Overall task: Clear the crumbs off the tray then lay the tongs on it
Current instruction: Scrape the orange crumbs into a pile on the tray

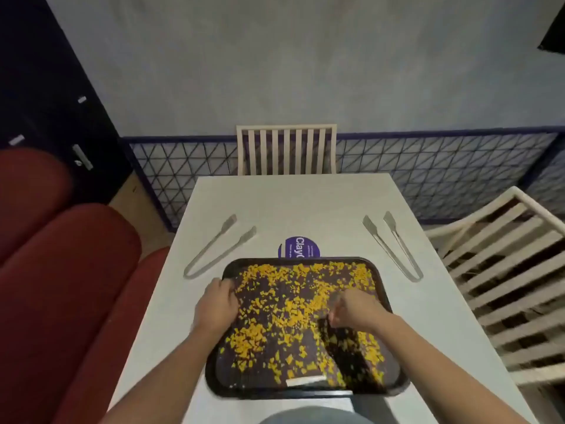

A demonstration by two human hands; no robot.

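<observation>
A dark rectangular tray (pixel 385 289) lies on the white table (pixel 305 197) in front of me, strewn with several yellow crumbs (pixel 290 296). My left hand (pixel 216 304) curls over the tray's left rim. My right hand (pixel 354 310) hovers over the right half of the tray, fingers closed around a dark blurred tool (pixel 347 359) that slants toward the near rim; a pale strip shows by its lower end. One pair of metal tongs (pixel 217 249) lies on the table left of the tray, and a second pair of tongs (pixel 394 246) lies on the right.
A round purple sticker (pixel 299 247) peeks out behind the tray's far edge. A slatted pale chair (pixel 287 151) stands at the table's far end and another chair (pixel 504 270) on the right. A red sofa (pixel 61 270) runs along the left.
</observation>
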